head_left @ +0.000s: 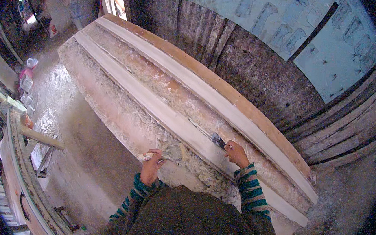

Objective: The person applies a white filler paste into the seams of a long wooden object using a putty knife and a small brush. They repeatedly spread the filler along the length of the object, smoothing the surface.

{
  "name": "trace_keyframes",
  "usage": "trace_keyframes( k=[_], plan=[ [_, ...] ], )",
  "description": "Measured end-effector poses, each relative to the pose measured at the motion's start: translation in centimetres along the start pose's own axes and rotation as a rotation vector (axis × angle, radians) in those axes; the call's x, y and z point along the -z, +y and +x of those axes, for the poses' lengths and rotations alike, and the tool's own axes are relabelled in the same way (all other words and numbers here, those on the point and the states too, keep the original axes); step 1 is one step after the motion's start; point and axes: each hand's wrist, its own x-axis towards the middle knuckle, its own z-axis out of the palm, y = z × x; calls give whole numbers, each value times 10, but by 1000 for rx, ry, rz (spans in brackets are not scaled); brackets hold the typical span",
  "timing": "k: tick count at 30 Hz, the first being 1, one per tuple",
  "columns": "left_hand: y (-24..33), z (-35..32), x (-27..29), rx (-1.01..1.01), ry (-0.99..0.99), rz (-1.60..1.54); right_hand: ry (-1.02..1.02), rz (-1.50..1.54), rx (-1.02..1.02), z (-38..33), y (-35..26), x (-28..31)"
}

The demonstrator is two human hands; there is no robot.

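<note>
A long wooden panel with pale raised strips stretches from far left to near right in front of me. Its sunken bands are streaked with rough, whitish-grey filler. My right hand grips a putty knife, its dark blade at the edge of the middle pale strip. Over the nearer rough band, my left hand is closed around the pale handle of a second, wider scraper. Greyish paste seems to lie on that blade, though its outline blends into the surface below.
Behind the panel stands a dark, stained wall with light blue sheets above. At the left are a curved wooden piece, a wooden bar and a pink container. Dusty floor runs along the panel's near side.
</note>
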Motion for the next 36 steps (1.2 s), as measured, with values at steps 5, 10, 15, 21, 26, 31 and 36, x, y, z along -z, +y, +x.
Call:
trace_keyframes(
  k=[5, 10, 15, 21, 26, 31, 36],
  plan=[
    [-11, 8, 13, 70, -98, -306, 159, 3, 276, 56, 7, -47],
    [0, 1, 0, -7, -103, -89, 150, -160, 212, 62, -55, -54],
    [2, -1, -5, 74, -59, -181, 84, -16, 94, 13, 20, -12],
    [-20, 9, 5, -23, -105, -59, 46, 33, 10, -17, 23, 1],
    [-27, 18, 9, 6, -145, -42, 246, -171, 239, 43, -44, -52],
    [-6, 6, -5, -6, -125, 31, 149, -388, 318, 35, -68, -34],
    [-10, 3, 3, -37, -56, 172, 103, -686, 342, -23, -5, 4]
  ],
)
